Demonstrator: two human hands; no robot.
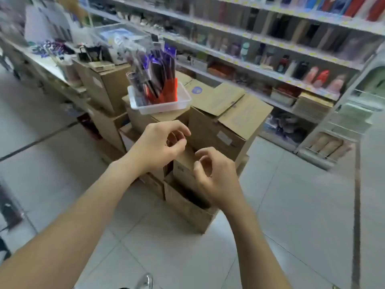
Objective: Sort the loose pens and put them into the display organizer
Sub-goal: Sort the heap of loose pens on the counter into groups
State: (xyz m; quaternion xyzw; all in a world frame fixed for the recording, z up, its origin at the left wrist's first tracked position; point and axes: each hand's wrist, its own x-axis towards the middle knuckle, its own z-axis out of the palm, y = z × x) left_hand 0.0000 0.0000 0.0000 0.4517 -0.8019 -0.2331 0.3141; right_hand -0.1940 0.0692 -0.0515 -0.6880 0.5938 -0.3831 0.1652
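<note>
The left hand (154,147) and right hand (216,180) are held just above the open carton (187,207), fingers loosely curled, nothing seen gripped, probably readied to reach in. Packaged pens (158,76) are stood upright in a white tray (164,108) beyond the carton.

The pale tiled floor (291,205) holds everything up. In the middle of it stands a heap of brown cardboard boxes (220,130), all touching each other. At 6 o'clock of the heap sits a small open brown cardboard box (187,209), right on the floor. On top of the tall box at 12 o'clock rests a white plastic tray (164,108). A long white shelf rack (312,132) stands on the floor at 2 o'clock. A long pale counter (41,58) stands at 10 o'clock.
</note>
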